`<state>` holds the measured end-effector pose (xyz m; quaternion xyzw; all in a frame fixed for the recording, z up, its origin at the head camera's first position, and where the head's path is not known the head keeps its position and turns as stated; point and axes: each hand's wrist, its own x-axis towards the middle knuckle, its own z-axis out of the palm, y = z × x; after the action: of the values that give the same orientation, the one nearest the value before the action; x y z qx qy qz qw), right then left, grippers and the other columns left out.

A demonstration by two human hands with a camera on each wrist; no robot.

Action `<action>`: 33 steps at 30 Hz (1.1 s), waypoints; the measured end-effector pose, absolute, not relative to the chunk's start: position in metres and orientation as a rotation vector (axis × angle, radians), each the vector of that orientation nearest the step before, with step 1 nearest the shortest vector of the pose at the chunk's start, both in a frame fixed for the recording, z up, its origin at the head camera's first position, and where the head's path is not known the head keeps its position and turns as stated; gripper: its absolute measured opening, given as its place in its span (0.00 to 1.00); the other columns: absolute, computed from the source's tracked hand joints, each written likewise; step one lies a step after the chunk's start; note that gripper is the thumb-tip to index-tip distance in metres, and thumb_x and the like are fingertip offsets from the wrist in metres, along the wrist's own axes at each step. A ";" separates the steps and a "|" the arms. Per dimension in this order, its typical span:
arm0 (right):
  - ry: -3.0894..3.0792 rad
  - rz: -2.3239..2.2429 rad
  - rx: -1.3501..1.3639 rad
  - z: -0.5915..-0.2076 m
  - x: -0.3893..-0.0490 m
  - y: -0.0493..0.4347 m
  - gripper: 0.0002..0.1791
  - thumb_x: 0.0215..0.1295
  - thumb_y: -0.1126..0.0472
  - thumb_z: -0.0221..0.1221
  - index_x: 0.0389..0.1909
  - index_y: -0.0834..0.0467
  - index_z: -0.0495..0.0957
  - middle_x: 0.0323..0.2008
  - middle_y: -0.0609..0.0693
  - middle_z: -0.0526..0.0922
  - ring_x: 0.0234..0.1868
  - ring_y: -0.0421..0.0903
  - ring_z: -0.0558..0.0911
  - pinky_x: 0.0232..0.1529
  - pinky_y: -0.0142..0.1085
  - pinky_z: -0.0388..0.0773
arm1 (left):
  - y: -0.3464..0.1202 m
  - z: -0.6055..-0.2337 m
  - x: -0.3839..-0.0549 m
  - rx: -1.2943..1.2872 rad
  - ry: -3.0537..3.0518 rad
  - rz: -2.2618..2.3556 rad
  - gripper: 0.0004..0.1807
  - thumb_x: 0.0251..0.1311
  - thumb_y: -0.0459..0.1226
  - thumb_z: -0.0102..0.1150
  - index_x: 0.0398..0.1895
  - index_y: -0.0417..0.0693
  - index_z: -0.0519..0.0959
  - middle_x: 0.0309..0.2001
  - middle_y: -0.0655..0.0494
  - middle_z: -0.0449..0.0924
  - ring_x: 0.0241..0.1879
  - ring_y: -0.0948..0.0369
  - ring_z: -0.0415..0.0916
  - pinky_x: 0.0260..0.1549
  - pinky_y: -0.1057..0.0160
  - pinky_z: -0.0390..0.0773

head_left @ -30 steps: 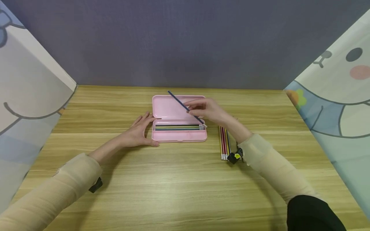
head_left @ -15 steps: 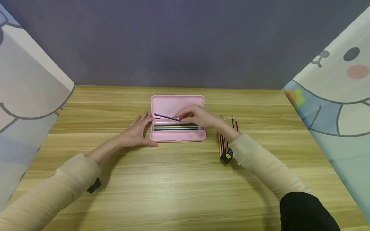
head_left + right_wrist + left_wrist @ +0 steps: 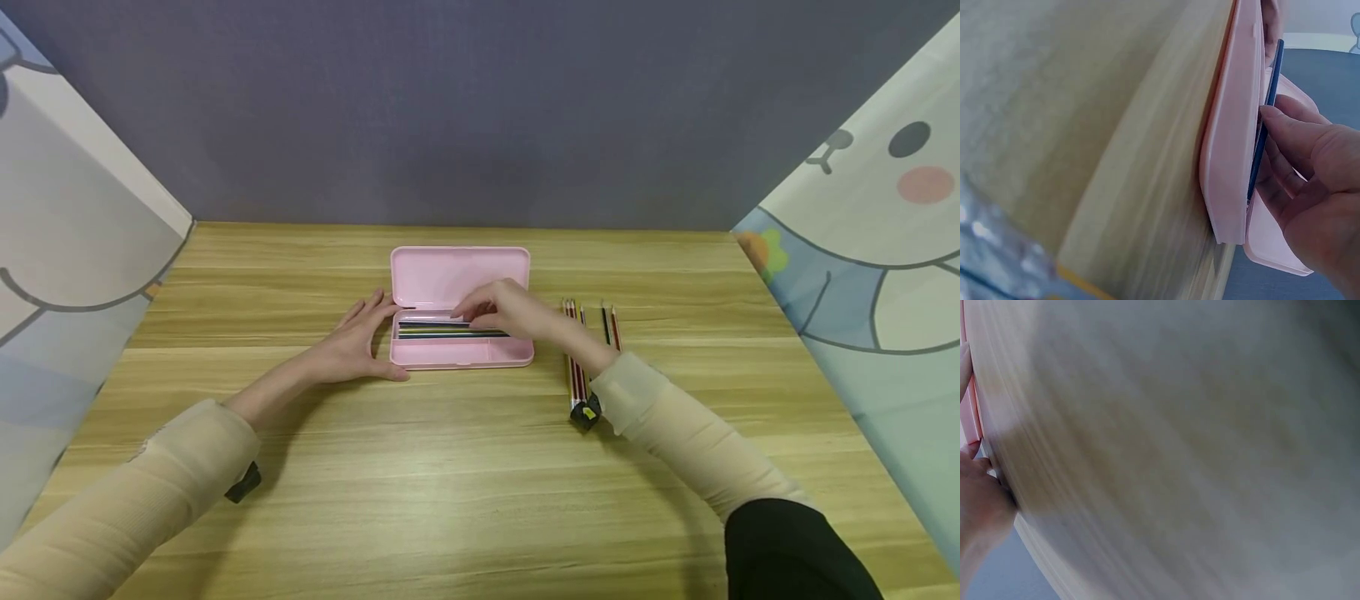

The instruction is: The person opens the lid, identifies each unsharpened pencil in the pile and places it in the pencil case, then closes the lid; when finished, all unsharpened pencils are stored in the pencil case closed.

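Observation:
A pink pencil case (image 3: 442, 356) lies open on the wooden table, its lid (image 3: 423, 275) folded back behind it. Several striped pencils (image 3: 427, 334) lie side by side in its rear compartment. My right hand (image 3: 513, 310) is over the right half of that compartment, pinching a dark blue pencil (image 3: 1274, 75) between thumb and fingers. In the right wrist view this pencil slants just above the case's rim. My left hand (image 3: 345, 350) rests spread at the case's left end, thumb by the front corner and fingers toward the hinge.
Right of the case lies a row of loose pencils (image 3: 576, 367), partly under my right forearm. Two more pencils (image 3: 617, 329) lie just beyond them. A grey panel (image 3: 465, 117) stands along the table's back edge. Each wrist carries a small black camera (image 3: 585, 414).
My right hand has come down and slightly left with the dark blue pencil, from above the lid into the rear compartment; the pencil has turned level with the others. My left hand has stayed put.

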<state>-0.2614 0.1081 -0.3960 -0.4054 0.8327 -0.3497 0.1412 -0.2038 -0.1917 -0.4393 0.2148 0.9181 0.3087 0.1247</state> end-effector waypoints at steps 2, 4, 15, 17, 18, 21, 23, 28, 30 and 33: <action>2.422 -0.999 -1.157 -0.396 -0.260 0.108 0.15 0.64 0.72 0.67 0.51 0.61 0.87 0.41 0.55 0.91 0.44 0.47 0.88 0.49 0.35 0.86 | -0.192 -0.439 -0.204 0.628 2.674 0.903 0.59 0.45 0.56 0.81 0.77 0.47 0.59 0.83 0.39 0.48 0.85 0.42 0.30 0.82 0.39 0.32; 2.440 -0.986 -1.139 -0.397 -0.260 0.108 0.15 0.63 0.72 0.67 0.51 0.61 0.87 0.40 0.54 0.91 0.44 0.47 0.88 0.48 0.35 0.86 | -0.192 -0.439 -0.204 0.628 2.675 0.903 0.59 0.45 0.56 0.81 0.77 0.48 0.59 0.83 0.39 0.48 0.85 0.42 0.30 0.82 0.39 0.32; 2.476 -1.036 -1.094 -0.399 -0.257 0.114 0.17 0.62 0.75 0.66 0.53 0.65 0.85 0.43 0.58 0.90 0.44 0.51 0.88 0.50 0.38 0.88 | -0.191 -0.439 -0.204 0.630 2.672 0.906 0.59 0.45 0.56 0.81 0.77 0.49 0.59 0.83 0.40 0.48 0.85 0.42 0.30 0.82 0.39 0.31; 2.480 -1.048 -1.078 -0.398 -0.257 0.117 0.16 0.64 0.75 0.65 0.53 0.65 0.85 0.43 0.58 0.90 0.45 0.51 0.88 0.50 0.39 0.87 | -0.191 -0.440 -0.204 0.632 2.671 0.911 0.58 0.45 0.56 0.81 0.77 0.49 0.60 0.83 0.40 0.48 0.85 0.42 0.30 0.82 0.39 0.32; 2.477 -1.056 -1.067 -0.398 -0.257 0.119 0.16 0.65 0.75 0.64 0.53 0.65 0.85 0.43 0.59 0.90 0.45 0.51 0.88 0.50 0.40 0.87 | -0.191 -0.440 -0.204 0.631 2.670 0.912 0.58 0.45 0.56 0.81 0.77 0.49 0.60 0.83 0.40 0.48 0.85 0.42 0.30 0.82 0.39 0.32; 2.488 -1.068 -1.026 -0.395 -0.257 0.127 0.15 0.68 0.73 0.63 0.54 0.64 0.84 0.43 0.58 0.90 0.46 0.50 0.87 0.50 0.41 0.87 | -0.190 -0.439 -0.204 0.629 2.668 0.912 0.58 0.45 0.56 0.81 0.77 0.50 0.59 0.83 0.40 0.48 0.85 0.42 0.30 0.82 0.39 0.31; 2.497 -1.084 -1.006 -0.392 -0.256 0.134 0.15 0.68 0.72 0.62 0.55 0.64 0.84 0.42 0.58 0.90 0.45 0.50 0.87 0.50 0.42 0.87 | -0.190 -0.439 -0.203 0.630 2.665 0.915 0.59 0.45 0.56 0.81 0.77 0.50 0.59 0.83 0.40 0.48 0.85 0.42 0.30 0.82 0.39 0.31; 2.543 -1.139 -0.966 -0.387 -0.254 0.154 0.15 0.69 0.70 0.62 0.55 0.63 0.84 0.43 0.58 0.90 0.44 0.50 0.87 0.46 0.39 0.87 | -0.190 -0.437 -0.203 0.636 2.663 0.917 0.58 0.45 0.56 0.81 0.77 0.51 0.59 0.83 0.40 0.48 0.85 0.42 0.29 0.82 0.39 0.31; 2.557 -1.174 -0.926 -0.386 -0.252 0.162 0.14 0.70 0.68 0.62 0.55 0.62 0.85 0.43 0.58 0.90 0.43 0.50 0.87 0.44 0.35 0.86 | -0.190 -0.437 -0.203 0.635 2.662 0.917 0.58 0.46 0.56 0.81 0.78 0.51 0.59 0.83 0.40 0.47 0.85 0.42 0.29 0.82 0.39 0.31; 2.573 -1.228 -0.858 -0.385 -0.251 0.174 0.14 0.70 0.66 0.63 0.55 0.60 0.85 0.44 0.57 0.90 0.43 0.48 0.87 0.42 0.30 0.84 | -0.191 -0.437 -0.202 0.633 2.663 0.914 0.58 0.46 0.56 0.81 0.77 0.50 0.59 0.83 0.40 0.47 0.85 0.42 0.29 0.82 0.39 0.31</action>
<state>-0.2507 0.1737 -0.3846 -0.2873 0.8613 -0.4111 0.0817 -0.2024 -0.1907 -0.4366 0.2177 0.9152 0.3141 0.1278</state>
